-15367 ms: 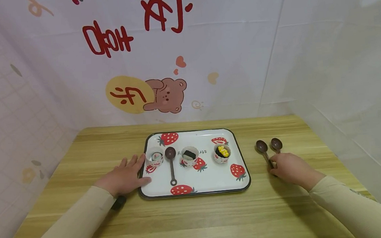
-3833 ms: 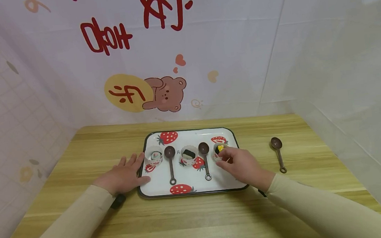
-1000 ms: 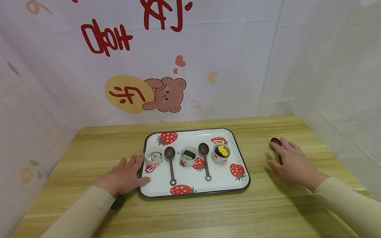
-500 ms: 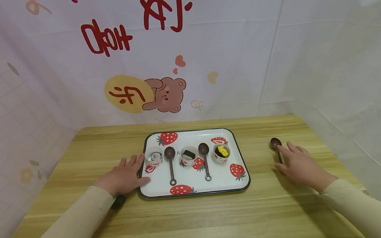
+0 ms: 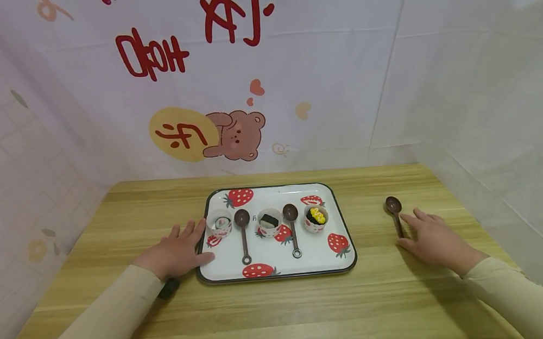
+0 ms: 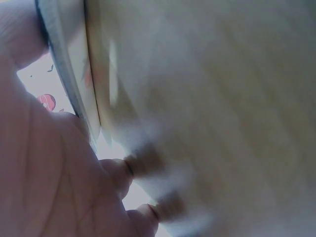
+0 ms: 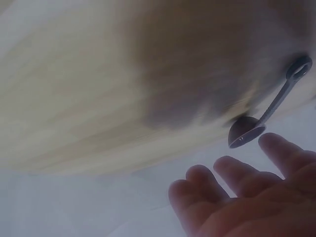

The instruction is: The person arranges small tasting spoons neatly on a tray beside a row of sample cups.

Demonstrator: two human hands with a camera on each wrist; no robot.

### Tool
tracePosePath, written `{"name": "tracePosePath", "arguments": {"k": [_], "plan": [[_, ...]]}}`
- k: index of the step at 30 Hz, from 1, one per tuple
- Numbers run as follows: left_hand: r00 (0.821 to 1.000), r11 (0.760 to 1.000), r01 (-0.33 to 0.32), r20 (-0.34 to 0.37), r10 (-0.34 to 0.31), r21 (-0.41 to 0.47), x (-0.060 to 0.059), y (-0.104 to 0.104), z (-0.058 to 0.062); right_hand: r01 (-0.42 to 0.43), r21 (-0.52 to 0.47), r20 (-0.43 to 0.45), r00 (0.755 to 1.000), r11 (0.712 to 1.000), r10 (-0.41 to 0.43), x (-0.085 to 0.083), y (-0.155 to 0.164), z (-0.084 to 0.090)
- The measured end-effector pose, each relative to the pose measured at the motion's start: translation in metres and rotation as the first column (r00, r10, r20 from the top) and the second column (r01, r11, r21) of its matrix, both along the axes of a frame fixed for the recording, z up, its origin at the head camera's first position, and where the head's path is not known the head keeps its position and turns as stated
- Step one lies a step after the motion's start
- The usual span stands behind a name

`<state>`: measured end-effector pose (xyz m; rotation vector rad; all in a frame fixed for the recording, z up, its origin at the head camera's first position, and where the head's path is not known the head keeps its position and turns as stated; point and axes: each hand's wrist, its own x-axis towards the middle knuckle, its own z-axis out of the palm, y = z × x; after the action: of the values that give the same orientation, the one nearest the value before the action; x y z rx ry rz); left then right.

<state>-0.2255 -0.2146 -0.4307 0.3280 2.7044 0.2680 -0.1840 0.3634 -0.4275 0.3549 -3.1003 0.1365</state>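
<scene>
In the head view my left hand (image 5: 174,253) rests against the left edge of the strawberry-print tray (image 5: 271,268), fingers spread on the table and thumb over the rim. On the tray, left to right, stand a paper cup with a sushi roll (image 5: 220,223), a brown spoon (image 5: 244,232), a cup with black-banded sushi (image 5: 269,222), a second brown spoon (image 5: 293,227) and a cup with yellow-topped sushi (image 5: 316,217). A third brown spoon (image 5: 394,209) lies right of the tray. My right hand (image 5: 435,241) is beside its handle, fingers loose; contact is unclear.
The wooden table (image 5: 266,323) reaches back to a printed cloth wall (image 5: 326,120). Cloth also closes off the left and right sides. A dark object (image 5: 168,287) sits under the left wrist.
Over the last second my right hand has drawn back rightward, baring more of the right spoon. Earlier, another spoon went from the table onto the tray. The left hand stays put.
</scene>
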Motion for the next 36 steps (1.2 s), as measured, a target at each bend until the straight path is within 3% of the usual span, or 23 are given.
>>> {"name": "tracePosePath", "arguments": {"k": [11,36], "plan": [[1.000,1.000,0.004,-0.003,-0.004,-0.003,0.0000,0.0000,0.0003,0.028,-0.014,0.056,0.998,1.000,-0.027,0.0024,0.0063,-0.0021],[1.000,1.000,-0.005,0.013,0.005,-0.008,-0.0008,0.0001,0.0016,-0.017,-0.006,0.006,1.000,1.000,0.017,-0.0023,-0.0035,-0.0017]]}}
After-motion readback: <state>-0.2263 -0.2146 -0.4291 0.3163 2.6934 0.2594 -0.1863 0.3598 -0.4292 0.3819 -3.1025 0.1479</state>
